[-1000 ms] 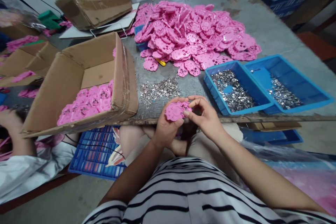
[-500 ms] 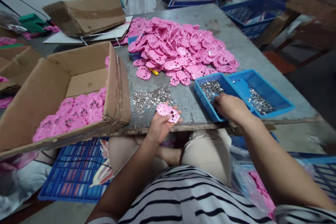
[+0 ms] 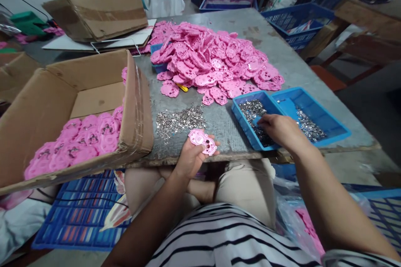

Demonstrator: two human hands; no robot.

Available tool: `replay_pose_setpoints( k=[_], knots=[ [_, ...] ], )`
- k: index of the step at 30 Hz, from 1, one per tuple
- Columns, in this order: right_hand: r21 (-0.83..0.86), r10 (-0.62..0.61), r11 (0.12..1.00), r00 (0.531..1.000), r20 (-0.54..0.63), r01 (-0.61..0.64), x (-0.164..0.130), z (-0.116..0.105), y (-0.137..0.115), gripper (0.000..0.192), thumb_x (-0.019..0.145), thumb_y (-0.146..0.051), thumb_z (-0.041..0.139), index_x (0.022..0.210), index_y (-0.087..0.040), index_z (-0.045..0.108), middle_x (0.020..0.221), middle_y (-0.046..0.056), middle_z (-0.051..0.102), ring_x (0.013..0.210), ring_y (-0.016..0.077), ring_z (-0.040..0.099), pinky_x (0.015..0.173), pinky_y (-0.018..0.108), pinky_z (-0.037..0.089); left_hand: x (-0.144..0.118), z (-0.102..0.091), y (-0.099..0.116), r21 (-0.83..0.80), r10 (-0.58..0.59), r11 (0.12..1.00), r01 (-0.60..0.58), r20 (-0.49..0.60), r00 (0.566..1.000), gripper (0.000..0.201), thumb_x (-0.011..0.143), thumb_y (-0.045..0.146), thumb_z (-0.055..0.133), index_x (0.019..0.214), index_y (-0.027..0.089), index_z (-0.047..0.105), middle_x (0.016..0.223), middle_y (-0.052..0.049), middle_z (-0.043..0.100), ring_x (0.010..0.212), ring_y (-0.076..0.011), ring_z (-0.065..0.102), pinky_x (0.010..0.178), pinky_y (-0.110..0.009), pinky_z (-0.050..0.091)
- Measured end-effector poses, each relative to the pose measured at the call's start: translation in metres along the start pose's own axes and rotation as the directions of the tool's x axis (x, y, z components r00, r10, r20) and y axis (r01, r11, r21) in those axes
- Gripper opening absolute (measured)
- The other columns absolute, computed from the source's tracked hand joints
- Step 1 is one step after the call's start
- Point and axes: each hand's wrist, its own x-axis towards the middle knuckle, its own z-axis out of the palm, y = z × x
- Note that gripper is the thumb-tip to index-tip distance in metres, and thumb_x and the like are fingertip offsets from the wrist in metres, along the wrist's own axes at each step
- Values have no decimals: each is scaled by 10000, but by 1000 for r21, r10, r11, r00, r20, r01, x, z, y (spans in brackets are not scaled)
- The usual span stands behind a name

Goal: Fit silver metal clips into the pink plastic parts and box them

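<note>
Between thumb and fingers, my left hand grips a pink plastic piece with dark round holes, just over the table's front edge. My right hand reaches into the left compartment of a blue divided tray, over small metal parts. Its fingertips are pinched together; whatever they hold is too small or hidden to make out. More metal parts lie in the right compartment. A loose spread of shiny metal bits covers the tabletop beyond my left hand.
A large heap of pink pieces fills the table's middle, with a yellow tool at its near edge. On the left stands an open cardboard box holding pink pieces. Blue crates sit below and around the table.
The view has shifted slightly. My right hand has lifted a little within the tray, its fingers drawn together. My left hand still holds the pink piece, turned slightly.
</note>
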Motion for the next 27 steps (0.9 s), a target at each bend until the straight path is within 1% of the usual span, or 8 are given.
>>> replay_pose_setpoints(
  k=[7, 11, 13, 15, 19, 23, 25, 27],
  knots=[
    [215, 105, 971, 994, -10, -100, -2, -9, 0, 157, 720, -161, 555, 759, -213, 698, 679, 45, 691, 641, 221, 611, 601, 300, 394, 1, -3, 0, -4, -11, 1000, 11, 21, 1000, 478, 637, 143, 713, 1061, 192, 498, 976, -56, 685, 895, -267, 692, 773, -465, 563],
    [456, 332, 852, 939, -89, -258, -3, -26, 18, 90, 751, -202, 584, 799, -190, 659, 661, 49, 661, 611, 192, 588, 648, 303, 416, 1, -2, 1, 6, -23, 1000, 22, 15, 1000, 485, 656, 136, 710, 1091, 202, 506, 978, -52, 688, 900, -263, 691, 781, -464, 567],
    [418, 454, 832, 880, -136, -365, -4, -34, 29, 91, 772, -215, 579, 822, -183, 648, 732, 87, 673, 656, 203, 587, 656, 310, 399, 1, -1, 2, 6, -32, 999, 31, 15, 999, 528, 654, 127, 711, 1131, 208, 499, 977, -50, 691, 907, -263, 691, 781, -458, 572],
    [266, 475, 863, 869, -137, -430, -6, -37, 36, 92, 789, -207, 551, 801, -184, 639, 794, 126, 678, 678, 219, 569, 631, 319, 357, 1, 0, 2, 1, -40, 999, 40, 15, 999, 584, 647, 116, 713, 1176, 211, 484, 973, -51, 695, 903, -259, 693, 758, -433, 580],
    [169, 376, 917, 924, -70, -361, -15, -29, 34, 133, 809, -183, 492, 798, -194, 624, 833, 137, 678, 668, 215, 543, 604, 311, 324, 0, 0, 3, -1, -44, 999, 44, 19, 999, 649, 650, 125, 718, 1236, 216, 454, 972, -56, 697, 895, -255, 694, 728, -398, 580],
    [217, 370, 917, 917, -148, -335, -21, -24, 26, 125, 799, -208, 509, 749, -207, 624, 791, 115, 654, 674, 215, 528, 595, 318, 305, -1, 0, 2, 9, -40, 999, 40, 15, 999, 686, 643, 133, 718, 1264, 214, 437, 966, -56, 696, 888, -255, 692, 700, -372, 571],
    [320, 358, 909, 894, -270, -267, -24, -27, 22, 90, 751, -216, 551, 688, -206, 614, 799, 109, 641, 694, 214, 515, 608, 326, 316, -1, 1, 2, 14, -35, 999, 34, 9, 999, 683, 642, 125, 698, 1267, 210, 436, 952, -56, 698, 874, -253, 693, 667, -350, 567],
    [550, 344, 827, 878, -332, -116, -27, -30, 12, 53, 691, -240, 605, 648, -209, 603, 762, 77, 631, 679, 194, 507, 626, 325, 354, -2, 3, 4, 13, -29, 999, 29, 6, 1000, 677, 634, 107, 670, 1263, 204, 437, 929, -54, 699, 848, -251, 695, 627, -331, 561]
  ],
)
